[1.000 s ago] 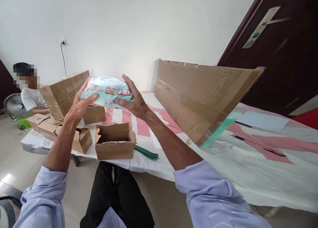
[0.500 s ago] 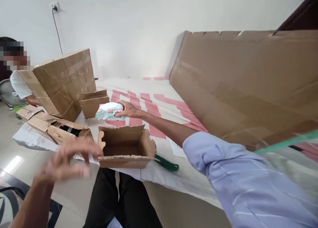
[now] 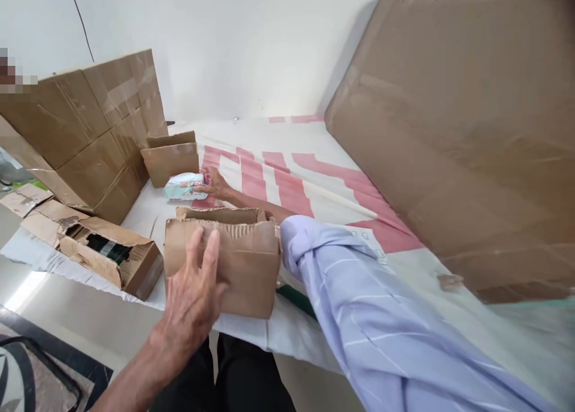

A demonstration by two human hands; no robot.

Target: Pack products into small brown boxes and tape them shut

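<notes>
My right hand [image 3: 214, 183] reaches across the table and grips the right end of a pale green and white wet wipes pack [image 3: 180, 187]. The pack is low over the sheet or resting on it; I cannot tell which. Nearer to me is a small cardboard box [image 3: 251, 274], its ragged top edge uppermost and its opening partly hidden behind the near side. Against that near side lies my left hand [image 3: 197, 286], open, with two fingers stretched up toward the edge and the thumb to the right.
Behind the pack stands a small open carton [image 3: 171, 160]. Large stacked cartons [image 3: 103, 124] rise at the left, near a torn long box [image 3: 112, 250] with something dark inside. A green strap-like thing [image 3: 296, 298] lies right of the box. A large cardboard panel [image 3: 449, 136] leans at the right.
My left hand has come right onto the box's near side, which now stands taller and hides more of the opening. My right hand and the wipes pack are lower, near the small carton.
</notes>
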